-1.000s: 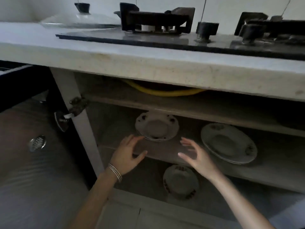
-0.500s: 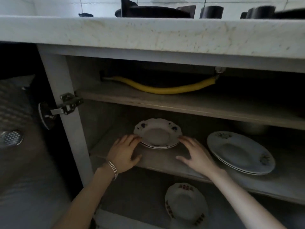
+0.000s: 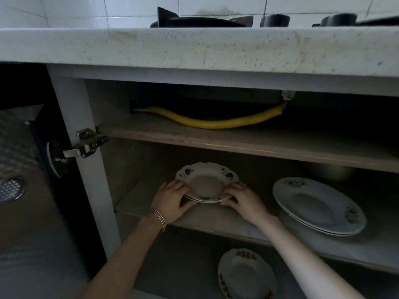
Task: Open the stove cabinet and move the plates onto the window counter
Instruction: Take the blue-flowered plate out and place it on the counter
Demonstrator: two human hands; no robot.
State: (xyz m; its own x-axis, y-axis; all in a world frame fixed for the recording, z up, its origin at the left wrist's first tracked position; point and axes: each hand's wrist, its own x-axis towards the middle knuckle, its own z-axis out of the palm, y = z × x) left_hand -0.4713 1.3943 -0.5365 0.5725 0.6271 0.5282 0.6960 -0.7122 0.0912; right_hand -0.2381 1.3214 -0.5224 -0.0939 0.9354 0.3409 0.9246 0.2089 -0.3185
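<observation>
The stove cabinet stands open, its middle shelf (image 3: pixel 228 221) holding a small stack of white plates with blue flowers (image 3: pixel 206 180). My left hand (image 3: pixel 172 201) grips the stack's left rim and my right hand (image 3: pixel 244 201) grips its right rim. The stack's near edge looks slightly lifted off the shelf. To the right on the same shelf lies a larger stack of white plates (image 3: pixel 317 206). A plate with a red pattern (image 3: pixel 246 275) lies on the cabinet floor below.
The open cabinet door (image 3: pixel 19 160) hangs at the left on a metal hinge (image 3: pixel 84 143). A yellow gas hose (image 3: pixel 216 121) runs along the upper shelf. The stone countertop edge (image 3: pixel 194 48) juts out overhead, with the stove (image 3: pixel 200 21) on it.
Both hands reached in from in front of the shelf and closed on the two sides of the blue-flowered plate stack. The camera dropped lower and closer to the cabinet.
</observation>
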